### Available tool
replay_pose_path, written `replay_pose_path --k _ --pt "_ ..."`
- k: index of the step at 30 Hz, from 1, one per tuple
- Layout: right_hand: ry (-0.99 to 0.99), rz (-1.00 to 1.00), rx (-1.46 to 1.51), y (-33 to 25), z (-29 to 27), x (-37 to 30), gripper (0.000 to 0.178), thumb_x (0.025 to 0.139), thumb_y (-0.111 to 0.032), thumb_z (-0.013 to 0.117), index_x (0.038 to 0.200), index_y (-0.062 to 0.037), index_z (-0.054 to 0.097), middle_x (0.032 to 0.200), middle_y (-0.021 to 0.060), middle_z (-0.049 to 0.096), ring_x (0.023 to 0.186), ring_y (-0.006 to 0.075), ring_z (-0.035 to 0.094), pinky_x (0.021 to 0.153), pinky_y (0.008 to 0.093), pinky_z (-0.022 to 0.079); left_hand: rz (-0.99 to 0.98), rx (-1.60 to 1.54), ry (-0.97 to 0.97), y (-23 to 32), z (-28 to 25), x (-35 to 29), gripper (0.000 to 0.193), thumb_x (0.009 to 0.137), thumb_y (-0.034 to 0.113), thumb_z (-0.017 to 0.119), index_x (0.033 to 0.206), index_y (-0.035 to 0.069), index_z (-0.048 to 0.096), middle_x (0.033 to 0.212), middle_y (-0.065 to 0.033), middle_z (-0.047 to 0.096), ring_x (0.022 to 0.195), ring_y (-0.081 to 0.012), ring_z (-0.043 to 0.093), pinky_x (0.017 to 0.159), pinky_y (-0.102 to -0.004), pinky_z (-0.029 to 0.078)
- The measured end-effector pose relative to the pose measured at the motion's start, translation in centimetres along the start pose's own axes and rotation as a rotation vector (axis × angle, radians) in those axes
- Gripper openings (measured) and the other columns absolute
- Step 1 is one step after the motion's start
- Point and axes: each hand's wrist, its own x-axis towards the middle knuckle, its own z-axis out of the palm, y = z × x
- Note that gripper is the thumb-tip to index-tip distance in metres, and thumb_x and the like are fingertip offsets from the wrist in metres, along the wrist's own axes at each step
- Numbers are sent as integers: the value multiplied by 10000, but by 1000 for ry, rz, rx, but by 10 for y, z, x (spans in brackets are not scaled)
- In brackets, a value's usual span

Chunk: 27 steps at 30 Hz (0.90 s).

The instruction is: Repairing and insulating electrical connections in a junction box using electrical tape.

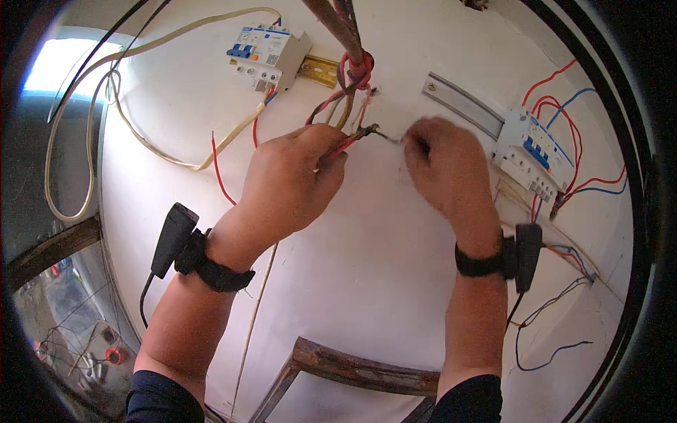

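My left hand is closed around a red wire in front of the white wall. The wire's end carries a dark, ragged, twisted joint that sticks out past my fingers. From it a thin dark strand stretches right, towards my other hand. My right hand is pinched and slightly blurred near the strand's end; what lies between its fingertips is too small to make out. Above the joint, red and dark wires are knotted round a brown pole.
At upper left a white circuit breaker sits on a yellowish rail, with a cream cable looping beside it. Another breaker with red and blue wires is at right, near a grey rail. A wooden frame stands below.
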Motion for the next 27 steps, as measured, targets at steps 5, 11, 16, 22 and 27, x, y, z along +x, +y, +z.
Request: replay_pose_path --k 5,11,16,22,27 --pt "-64 -37 186 -18 -19 -25 93 897 -57 672 959 7 698 885 137 695 753 262 696 671 340 554 150 -15 91 -5 7 -1 134 864 86 683 982 24 665 865 -192 681 790 -411 669 683 -464 529" --pt "-3 56 477 -17 -5 -10 162 940 -60 686 1094 -14 704 946 73 720 727 116 696 621 258 547 130 38 45 -12 11 -1 131 871 90 679 986 27 665 873 -192 684 792 -406 673 686 -468 532" --pt "-155 -64 498 -31 -1 0 392 932 -29 704 1315 -16 624 1076 78 706 740 121 700 636 250 558 145 19 49 -13 14 1 115 873 83 673 971 25 668 851 -194 676 773 -403 671 672 -459 531" --pt "-6 33 889 -55 1 1 497 919 40 698 1383 -72 561 1032 71 685 725 131 706 616 259 567 1 -11 10 3 5 1 113 868 73 673 968 20 666 848 -193 675 766 -404 669 664 -451 531" --pt "92 103 630 -38 19 3 528 879 16 749 1349 -82 531 989 84 676 685 144 703 599 265 567 29 -44 4 -1 6 0 177 892 75 667 1051 -3 654 844 -219 683 743 -373 679 664 -423 536"
